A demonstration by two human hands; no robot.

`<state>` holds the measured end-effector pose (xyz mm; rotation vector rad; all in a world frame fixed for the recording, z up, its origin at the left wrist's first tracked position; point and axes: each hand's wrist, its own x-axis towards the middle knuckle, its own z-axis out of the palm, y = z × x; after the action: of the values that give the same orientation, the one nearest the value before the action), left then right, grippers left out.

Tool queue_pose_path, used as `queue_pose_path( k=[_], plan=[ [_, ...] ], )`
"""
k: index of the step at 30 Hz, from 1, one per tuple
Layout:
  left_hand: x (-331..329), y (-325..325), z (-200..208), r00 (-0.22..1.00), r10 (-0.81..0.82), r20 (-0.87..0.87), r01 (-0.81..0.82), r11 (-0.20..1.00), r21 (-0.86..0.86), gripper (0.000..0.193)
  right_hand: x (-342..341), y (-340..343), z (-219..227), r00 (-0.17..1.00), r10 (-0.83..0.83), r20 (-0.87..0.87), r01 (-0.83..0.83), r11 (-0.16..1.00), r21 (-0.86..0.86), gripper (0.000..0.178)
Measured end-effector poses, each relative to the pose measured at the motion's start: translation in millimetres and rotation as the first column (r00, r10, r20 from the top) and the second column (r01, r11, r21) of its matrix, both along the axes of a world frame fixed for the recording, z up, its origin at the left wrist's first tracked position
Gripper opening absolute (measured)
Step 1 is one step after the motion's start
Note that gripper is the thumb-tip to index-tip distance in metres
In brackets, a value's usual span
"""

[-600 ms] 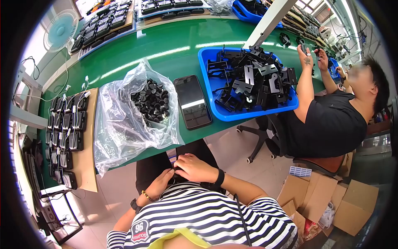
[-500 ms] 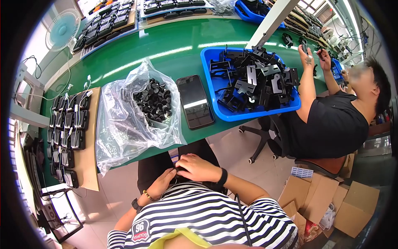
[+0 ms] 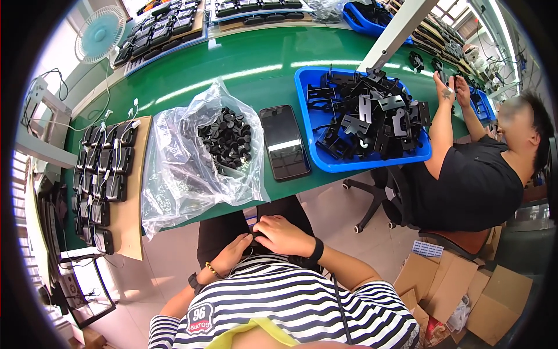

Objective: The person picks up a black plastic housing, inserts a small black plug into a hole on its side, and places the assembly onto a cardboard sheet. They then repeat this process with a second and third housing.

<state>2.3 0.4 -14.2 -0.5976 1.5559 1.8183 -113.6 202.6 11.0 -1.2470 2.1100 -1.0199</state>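
Observation:
Both my hands meet low over my lap, just below the table's front edge. My left hand point(image 3: 234, 251) is closed, its fingers pinching a small black piece point(image 3: 254, 235) that mostly disappears between the hands. From the other side my right hand point(image 3: 283, 235) curls over the same piece, thumb and fingertips pressed to it; its exact kind is hidden. On the table ahead, a clear plastic bag point(image 3: 174, 174) lies open around a heap of small round black parts point(image 3: 225, 139). Right of the bag rests a black smartphone point(image 3: 285, 145), screen up.
A blue tray point(image 3: 372, 165) of black metal brackets point(image 3: 376, 119) stands right of the phone. At left, black devices with white cables point(image 3: 104, 180) lie on cardboard point(image 3: 135, 203). A co-worker point(image 3: 465, 168) sits at right, hands raised; cardboard boxes point(image 3: 447, 291) stand behind.
The view has shifted slightly, so the table and its contents appear farther right. My hands stay together around the small black piece, with slight finger movement. The co-worker's hands have come closer together.

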Motion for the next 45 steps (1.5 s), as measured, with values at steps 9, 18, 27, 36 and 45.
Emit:
queue_pose_path(
  k=[9,18,27,36,45],
  plan=[
    [-7,8,31,0.990,0.118,0.074,-0.119,0.993,0.020,0.049,-1,-5,4,0.999,-0.027,-0.032,0.028,0.999,0.020,0.026],
    [-2,1,18,1.000,-0.026,-0.004,0.026,0.999,-0.047,0.052,-4,-1,7,1.000,0.017,-0.012,-0.017,1.000,0.019,0.029],
    [-5,7,37,0.997,0.077,0.007,-0.076,0.995,-0.057,0.050,2,-3,6,0.996,-0.009,-0.085,0.009,1.000,0.000,0.026],
    [0,6,26,0.972,0.228,0.050,-0.234,0.954,0.189,0.048,-2,-3,12,0.995,-0.030,-0.094,0.027,0.999,-0.037,0.027],
    [-5,5,30,0.967,0.255,-0.016,-0.238,0.922,0.307,0.045,-15,1,24,0.999,-0.037,-0.016,0.035,0.996,-0.080,0.028]
  ],
)
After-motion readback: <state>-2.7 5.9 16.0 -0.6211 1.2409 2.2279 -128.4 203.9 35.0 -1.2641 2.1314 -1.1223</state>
